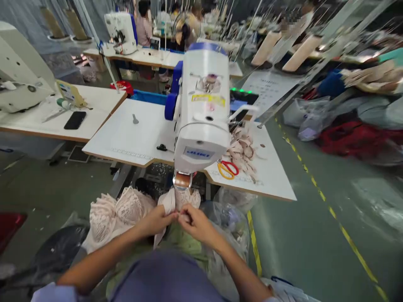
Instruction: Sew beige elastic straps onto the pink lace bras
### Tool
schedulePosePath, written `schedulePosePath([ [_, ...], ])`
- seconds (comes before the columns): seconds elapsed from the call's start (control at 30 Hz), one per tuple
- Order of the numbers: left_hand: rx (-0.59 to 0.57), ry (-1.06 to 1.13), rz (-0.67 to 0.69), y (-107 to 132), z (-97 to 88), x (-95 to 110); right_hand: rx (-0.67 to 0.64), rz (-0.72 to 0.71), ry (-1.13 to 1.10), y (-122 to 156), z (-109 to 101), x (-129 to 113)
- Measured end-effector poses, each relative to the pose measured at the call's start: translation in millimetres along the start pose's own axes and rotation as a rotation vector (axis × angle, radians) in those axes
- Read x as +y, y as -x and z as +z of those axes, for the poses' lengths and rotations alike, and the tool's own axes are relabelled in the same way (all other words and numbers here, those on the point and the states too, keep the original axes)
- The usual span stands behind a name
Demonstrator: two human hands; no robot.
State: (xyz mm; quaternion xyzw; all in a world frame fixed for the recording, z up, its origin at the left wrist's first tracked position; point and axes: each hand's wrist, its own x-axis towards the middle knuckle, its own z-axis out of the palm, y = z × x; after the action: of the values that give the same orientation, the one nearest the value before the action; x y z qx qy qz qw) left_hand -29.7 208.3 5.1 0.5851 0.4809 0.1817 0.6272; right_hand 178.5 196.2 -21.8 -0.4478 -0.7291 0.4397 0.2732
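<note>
In the head view, a pale pink lace bra [184, 199] hangs just below the needle end of a white sewing machine [204, 113]. My left hand [159, 220] is closed on the bra's fabric at its left side. My right hand [195, 224] pinches its lower edge, with the fingertips of both hands nearly meeting. The fingers partly hide the gripped cloth. More bras with lace cups [118, 212] lie beside my left forearm.
Red and yellow scissors [228, 169] lie on the white table [273, 167] beside a heap of pink fabric pieces [242, 151]. A black phone [75, 120] rests on the left table. Plastic bags [233, 218] hang below the machine. Other people sit in the background.
</note>
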Motion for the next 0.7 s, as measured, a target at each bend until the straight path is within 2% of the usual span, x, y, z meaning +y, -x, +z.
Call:
schedulePosePath([
  [0.13,0.091,0.239,-0.019,-4.0,-2.0,-5.8,0.438,0.131,-0.012,9.2,0.5,16.4],
  [0.2,0.122,0.376,-0.01,-4.4,-2.3,-9.3,0.576,0.162,0.022,13.7,1.3,19.0],
  [0.27,0.142,0.426,-0.042,-3.4,-0.8,-11.8,0.565,0.118,0.06,16.7,3.9,14.8],
  [0.33,0.177,0.454,-0.085,-2.6,3.1,-12.8,0.491,0.021,0.092,17.2,9.0,5.6],
  [0.43,0.269,0.581,-0.073,-4.0,12.3,-11.7,0.446,-0.091,0.126,12.5,18.7,-9.4],
  [0.57,0.363,0.644,-0.004,-8.0,23.9,-8.2,0.508,-0.105,0.154,1.5,27.3,-18.5],
  [0.7,0.4,0.554,-0.011,-7.4,28.5,-5.8,0.51,-0.048,0.134,-4.4,29.6,-15.5],
])
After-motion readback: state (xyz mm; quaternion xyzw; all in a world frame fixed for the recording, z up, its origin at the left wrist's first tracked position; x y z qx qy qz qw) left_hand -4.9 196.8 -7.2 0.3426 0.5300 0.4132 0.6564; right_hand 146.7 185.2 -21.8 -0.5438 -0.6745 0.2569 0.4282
